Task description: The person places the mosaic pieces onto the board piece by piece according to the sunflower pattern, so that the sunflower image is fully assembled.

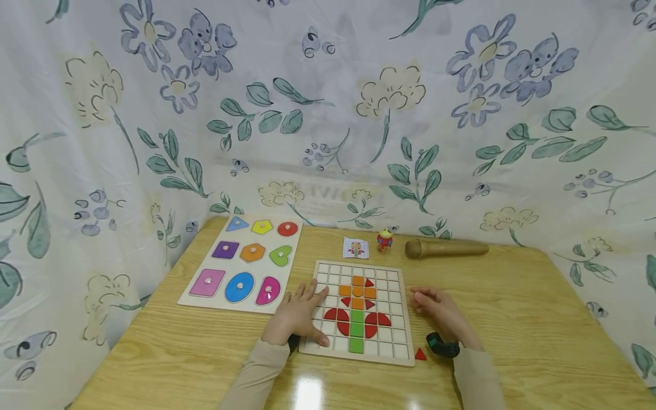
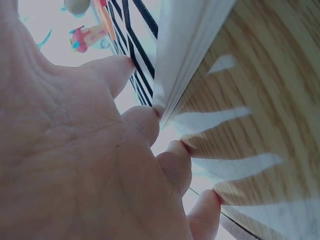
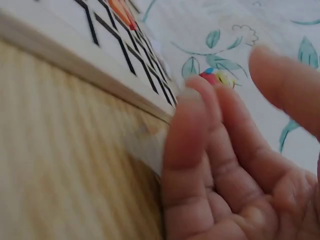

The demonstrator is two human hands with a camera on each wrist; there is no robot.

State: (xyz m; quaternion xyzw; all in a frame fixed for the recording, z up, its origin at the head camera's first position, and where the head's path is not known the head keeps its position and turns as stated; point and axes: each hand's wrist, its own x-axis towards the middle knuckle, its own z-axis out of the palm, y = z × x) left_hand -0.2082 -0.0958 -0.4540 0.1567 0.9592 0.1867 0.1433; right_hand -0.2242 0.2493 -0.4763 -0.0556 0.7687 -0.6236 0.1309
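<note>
A square wooden grid board lies on the table, with orange, red and green pieces forming a flower pattern in its cells. My left hand rests over its left edge, fingers spread and thumb on the lower left cells. In the left wrist view, the fingertips are right at the board's rim and the table. To the right of the board is my right hand, its fingers loosely bent and thumb apart, nothing between them in the right wrist view. A loose red triangle lies by the board's lower right corner.
At the left lies a white shape puzzle board with several knobbed pieces. Behind the grid stand a small pattern card, a colourful figurine and a brown wooden microphone-shaped stick. A floral curtain borders the table's back.
</note>
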